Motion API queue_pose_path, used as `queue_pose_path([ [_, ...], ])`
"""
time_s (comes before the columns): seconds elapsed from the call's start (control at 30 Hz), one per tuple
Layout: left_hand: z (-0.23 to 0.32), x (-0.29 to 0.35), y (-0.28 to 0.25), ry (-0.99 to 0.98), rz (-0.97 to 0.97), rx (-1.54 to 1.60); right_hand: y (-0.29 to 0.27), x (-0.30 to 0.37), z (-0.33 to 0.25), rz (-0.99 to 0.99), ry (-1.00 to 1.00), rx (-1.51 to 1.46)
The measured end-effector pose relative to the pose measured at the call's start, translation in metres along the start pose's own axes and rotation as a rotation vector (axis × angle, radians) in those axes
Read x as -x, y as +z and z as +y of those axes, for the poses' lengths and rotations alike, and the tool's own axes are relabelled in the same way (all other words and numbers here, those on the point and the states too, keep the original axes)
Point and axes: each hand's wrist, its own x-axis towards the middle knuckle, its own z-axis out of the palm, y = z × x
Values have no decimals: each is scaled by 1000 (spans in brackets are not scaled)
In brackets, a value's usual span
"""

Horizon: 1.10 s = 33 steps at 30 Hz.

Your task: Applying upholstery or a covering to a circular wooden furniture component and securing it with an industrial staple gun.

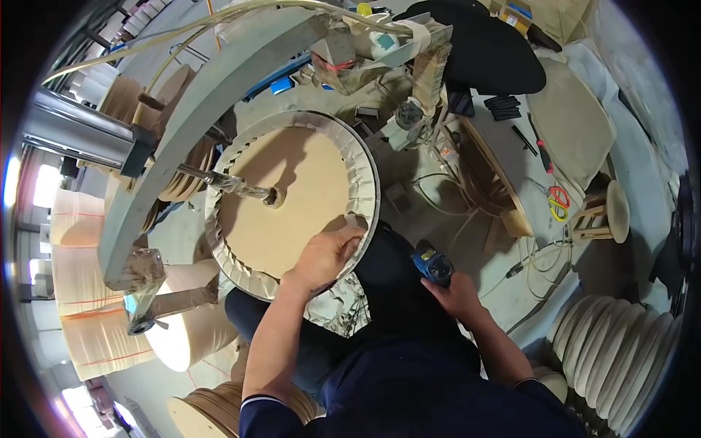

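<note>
A round tan board [292, 204] faces me on a metal spindle [241, 188], with pale grey fabric [359, 171] folded in pleats over its rim. My left hand [328, 255] is closed at the lower right of the rim, its thumb and fingers pinching the fabric's edge. Off to the right, apart from the board, my right hand [454, 293] is wrapped round a blue and black handheld power tool [434, 266]. Its exact kind is not clear, and the grip is mostly hidden by my fingers.
A curved grey metal arm [212, 95] arches over the left side. On the right-hand table lie scissors [558, 203], a red-handled tool [545, 157] and black strips [502, 107]. Stacked round cushions [613, 358] stand at the lower right, wooden discs [212, 412] at the lower left.
</note>
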Motion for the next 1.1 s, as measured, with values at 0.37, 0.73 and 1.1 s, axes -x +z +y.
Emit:
queue_pose_path([
  [0.37, -17, -7, 9, -135, 87, 43, -16, -19, -64, -75, -261, -233],
  [0.73, -31, -19, 31, -260, 364, 61, -10, -55, -110, -171, -256, -41],
  [1.1, -27, -23, 28, -386, 324, 63, 1, -69, -130, -121, -303, 135],
])
